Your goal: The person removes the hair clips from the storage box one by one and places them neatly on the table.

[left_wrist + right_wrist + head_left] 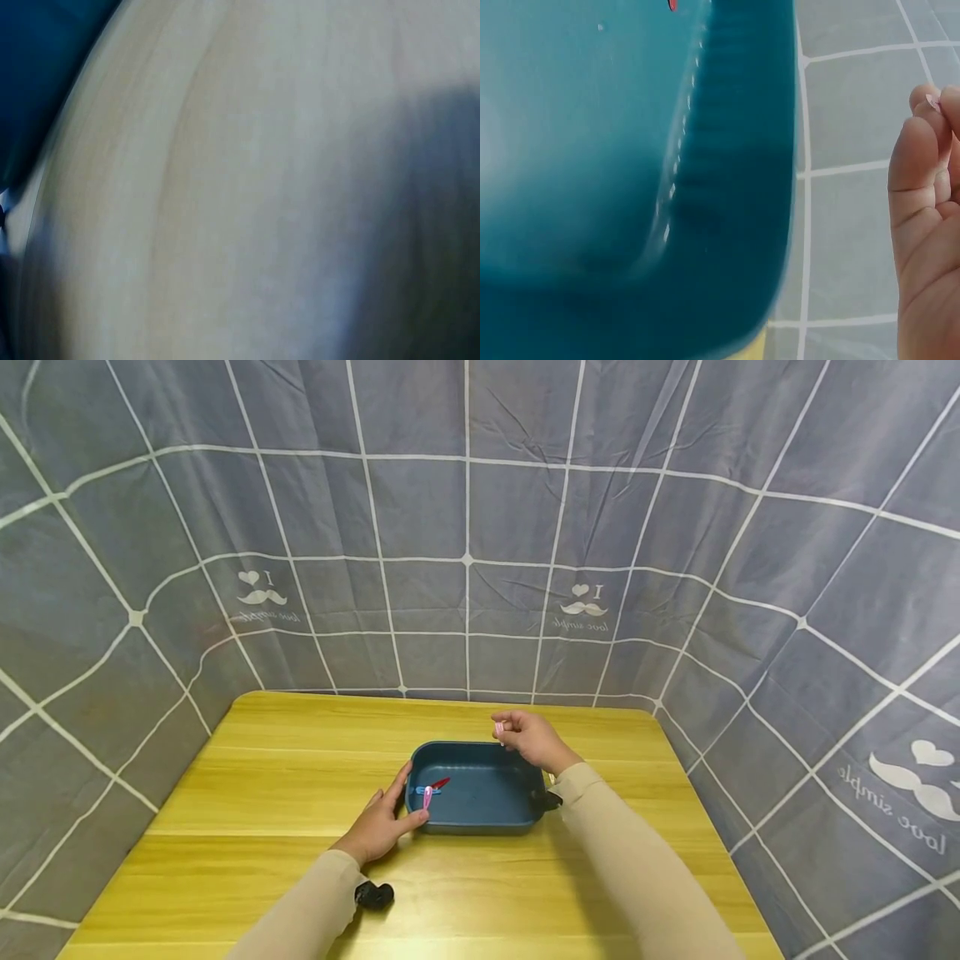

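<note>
A dark blue rectangular basin (480, 817) sits on the table. My left hand (378, 822) rests against its left end, fingers stretched along the outer wall and thumb at the front rim. Above the far rim, my right hand (534, 739) pinches a small pink-and-white hair clip (499, 728) between thumb and fingertips. In the right wrist view only a pale sliver of that clip (932, 102) shows between the fingers. Inside the basin's left end lie a red clip (442, 782), a blue clip (425, 791) and a pink clip (427, 797), close to the left thumb.
The yellow wood-grain table (300, 760) reaches a grey curtain (420, 593) with white grid lines at the back and sides. Black wrist cameras hang at both cuffs. A small pale thing (552, 778) shows by the right cuff, mostly hidden. The left wrist view is blurred.
</note>
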A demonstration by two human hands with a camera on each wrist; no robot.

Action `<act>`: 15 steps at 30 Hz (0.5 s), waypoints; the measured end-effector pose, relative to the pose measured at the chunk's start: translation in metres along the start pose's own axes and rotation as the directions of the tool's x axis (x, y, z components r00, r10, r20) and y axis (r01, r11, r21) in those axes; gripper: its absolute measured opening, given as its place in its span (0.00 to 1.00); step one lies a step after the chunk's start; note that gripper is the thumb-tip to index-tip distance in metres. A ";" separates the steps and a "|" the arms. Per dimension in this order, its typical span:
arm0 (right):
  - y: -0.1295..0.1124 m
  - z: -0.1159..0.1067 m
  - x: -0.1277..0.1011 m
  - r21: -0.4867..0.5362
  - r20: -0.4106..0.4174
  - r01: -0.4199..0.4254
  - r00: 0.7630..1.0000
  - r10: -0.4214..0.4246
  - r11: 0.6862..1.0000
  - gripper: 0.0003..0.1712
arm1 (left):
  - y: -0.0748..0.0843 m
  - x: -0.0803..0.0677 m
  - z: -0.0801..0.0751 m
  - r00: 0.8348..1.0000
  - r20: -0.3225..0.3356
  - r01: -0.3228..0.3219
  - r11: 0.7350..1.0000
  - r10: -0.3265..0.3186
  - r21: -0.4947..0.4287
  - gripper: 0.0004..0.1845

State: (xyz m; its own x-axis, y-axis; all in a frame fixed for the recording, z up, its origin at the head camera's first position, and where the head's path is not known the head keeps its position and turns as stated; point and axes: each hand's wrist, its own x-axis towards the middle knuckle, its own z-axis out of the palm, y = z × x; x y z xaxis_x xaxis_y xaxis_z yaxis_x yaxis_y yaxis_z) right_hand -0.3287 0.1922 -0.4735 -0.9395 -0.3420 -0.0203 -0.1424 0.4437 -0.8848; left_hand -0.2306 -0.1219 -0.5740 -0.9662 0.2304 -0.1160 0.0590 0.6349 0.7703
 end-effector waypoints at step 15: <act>0.021 -0.050 -0.021 0.013 -0.032 -0.060 0.998 0.060 0.998 0.27 | 0.000 0.001 -0.001 1.000 0.007 0.002 1.000 -0.002 -0.002 0.50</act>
State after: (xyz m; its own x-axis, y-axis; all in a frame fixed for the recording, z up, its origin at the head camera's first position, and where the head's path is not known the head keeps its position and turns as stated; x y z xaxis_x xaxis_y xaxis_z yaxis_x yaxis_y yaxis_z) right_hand -0.3273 0.2508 -0.4685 -0.9557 -0.2883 -0.0588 -0.0819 0.4527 -0.8879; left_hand -0.2320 -0.1221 -0.5736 -0.9645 0.2340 -0.1222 0.0562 0.6343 0.7710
